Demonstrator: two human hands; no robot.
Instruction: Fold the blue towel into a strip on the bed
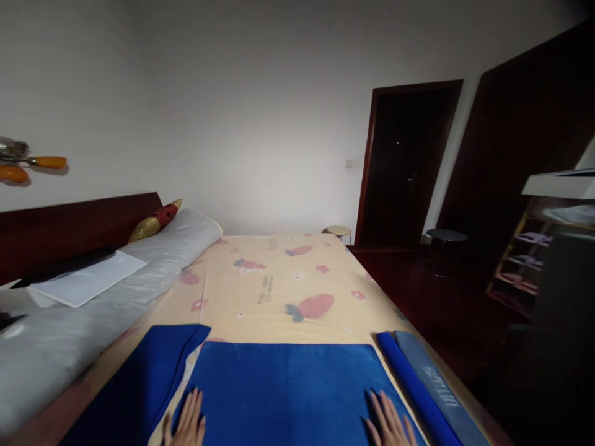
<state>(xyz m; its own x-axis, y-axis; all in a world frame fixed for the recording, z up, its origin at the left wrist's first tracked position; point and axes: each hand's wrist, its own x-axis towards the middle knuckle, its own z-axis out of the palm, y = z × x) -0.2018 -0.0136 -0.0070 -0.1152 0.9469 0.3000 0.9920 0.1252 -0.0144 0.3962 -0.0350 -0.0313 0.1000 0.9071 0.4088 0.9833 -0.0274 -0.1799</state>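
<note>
A blue towel (286,387) lies flat on the bed, folded into a rectangle in front of me. My left hand (188,422) rests flat on its near left corner with fingers spread. My right hand (389,424) lies flat on its near right corner, fingers apart too. Neither hand grips anything. A second blue cloth (134,384) lies to the left, partly tucked under the towel's edge. A rolled blue and grey cloth (427,387) lies along the right side of the bed.
The bed's cream sheet (279,279) carries a carrot print. A long grey bolster (93,310) with a white board (86,279) on it runs along the dark headboard (69,226). Stools (338,231), a dark doorway (404,167) and a shelf (534,260) stand to the right.
</note>
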